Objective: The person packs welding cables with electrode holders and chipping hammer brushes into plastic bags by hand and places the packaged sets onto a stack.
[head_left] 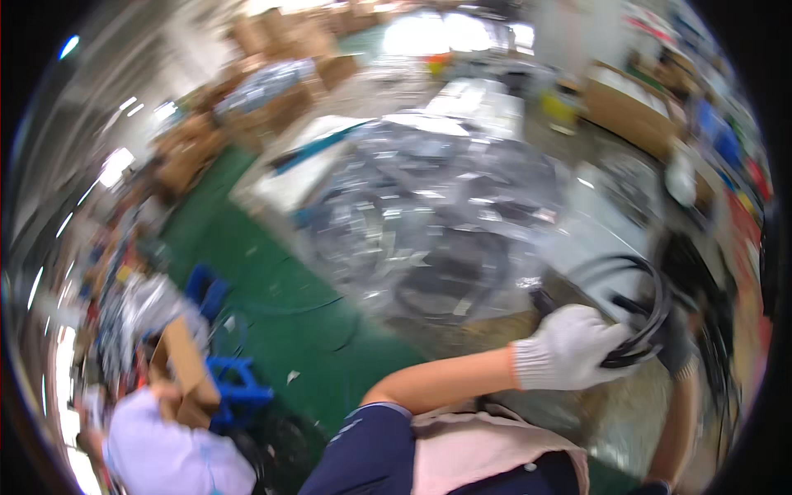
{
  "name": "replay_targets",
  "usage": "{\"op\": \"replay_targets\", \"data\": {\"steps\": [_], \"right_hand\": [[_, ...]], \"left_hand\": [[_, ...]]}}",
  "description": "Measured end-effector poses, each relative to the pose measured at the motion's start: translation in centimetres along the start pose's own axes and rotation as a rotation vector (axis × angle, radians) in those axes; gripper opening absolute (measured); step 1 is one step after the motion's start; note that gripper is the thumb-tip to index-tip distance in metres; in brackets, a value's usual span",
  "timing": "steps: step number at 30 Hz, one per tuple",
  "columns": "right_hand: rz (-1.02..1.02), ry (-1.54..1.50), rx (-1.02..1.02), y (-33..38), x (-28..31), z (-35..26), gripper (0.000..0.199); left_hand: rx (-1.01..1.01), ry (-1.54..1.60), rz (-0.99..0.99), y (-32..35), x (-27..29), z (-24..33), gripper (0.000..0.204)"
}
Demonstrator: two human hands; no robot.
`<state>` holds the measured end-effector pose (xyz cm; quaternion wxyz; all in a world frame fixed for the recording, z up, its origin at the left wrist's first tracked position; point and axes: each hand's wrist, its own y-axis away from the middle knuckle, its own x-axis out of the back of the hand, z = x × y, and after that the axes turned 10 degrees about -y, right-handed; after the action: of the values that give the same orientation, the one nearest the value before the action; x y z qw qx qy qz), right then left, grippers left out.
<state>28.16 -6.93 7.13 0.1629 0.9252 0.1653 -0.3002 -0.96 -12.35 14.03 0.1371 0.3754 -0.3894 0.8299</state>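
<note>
Lower right of frame: black cable coil [661, 304] between the worker's hands. Left hand [571, 346], white-gloved, fingers curled closed on the coil. Right hand [678, 345], dark-gloved, at its right side; partly hidden, closure cannot be told. Judged risk: loops springing apart if the left grip slackens, or snagging the plastic-bagged pile [445, 214], centre.

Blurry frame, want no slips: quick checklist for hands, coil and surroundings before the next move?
1. Left hand gripping black coil: ok, white glove closed on it.
2. Right hand gripping: cannot tell, dark glove partly hidden.
3. Coil tied: cannot tell, blurred.
4. Plastic bags lying flat: not ok, rumpled.
5. Co-worker clear of hands: ok, lower left, at a box.
</note>
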Motion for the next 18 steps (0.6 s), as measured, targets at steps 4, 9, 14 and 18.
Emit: {"op": "replay_targets", "data": {"steps": [4, 9, 14, 18], "right_hand": [[0.086, -0.299, 0.095, 4.0, -0.3, 3.8, 0.089], [0.714, 0.668, 0.429, 8.7, 1.1, 15.6, 0.052], [0.92, 1.634, 0.476, 8.9, 0.1, 17.5, 0.061], [0.802, 1.565, 0.436, 8.7, -0.1, 15.8, 0.053]], "left_hand": [[-0.408, -0.207, -0.471, 1.4, -4.1, -0.7, 0.011], [-0.618, -0.101, -0.697, 6.7, -11.2, -1.5, 0.01], [-0.568, 0.07, -0.505, 7.0, -10.2, -4.1, 0.037], [0.348, -0.268, -0.033, 7.8, -11.9, -6.7, 0.072]]}}
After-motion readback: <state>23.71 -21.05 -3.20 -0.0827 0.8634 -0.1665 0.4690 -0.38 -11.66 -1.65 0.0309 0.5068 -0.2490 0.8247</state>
